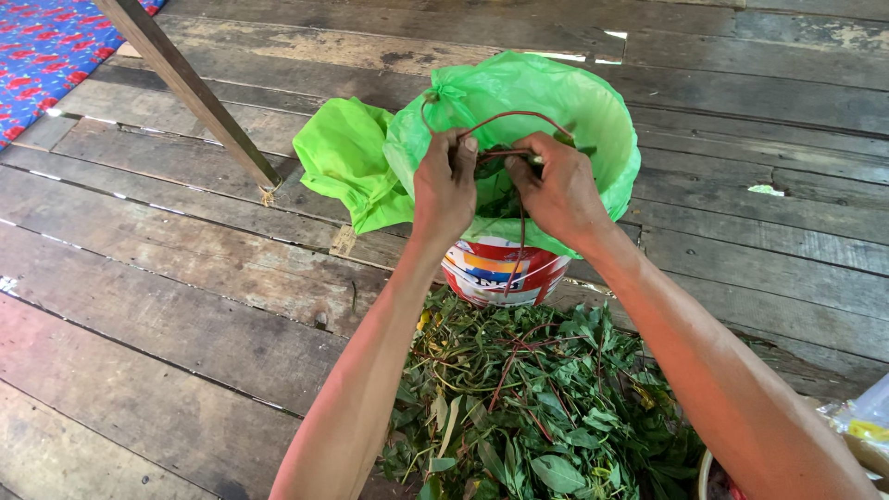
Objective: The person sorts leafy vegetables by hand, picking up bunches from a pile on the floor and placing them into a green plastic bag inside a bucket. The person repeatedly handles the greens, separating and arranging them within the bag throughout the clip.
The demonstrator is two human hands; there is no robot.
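My left hand [444,185] and my right hand [556,190] are held together over the mouth of a bucket lined with a green plastic bag [593,111]. Both hands pinch a thin reddish plant stem [509,118] that arches above them and hangs down between them. Dark green leaves [500,199] lie inside the bag under my fingers. The bucket [500,273] is white with red, blue and yellow print. A heap of leafy green stems [532,398] lies on the floor between my forearms.
The floor is worn wooden planks [185,278]. A slanted wooden post [190,88] stands at upper left, with a blue and red patterned mat [46,46] behind it. A plastic packet [861,421] sits at the right edge.
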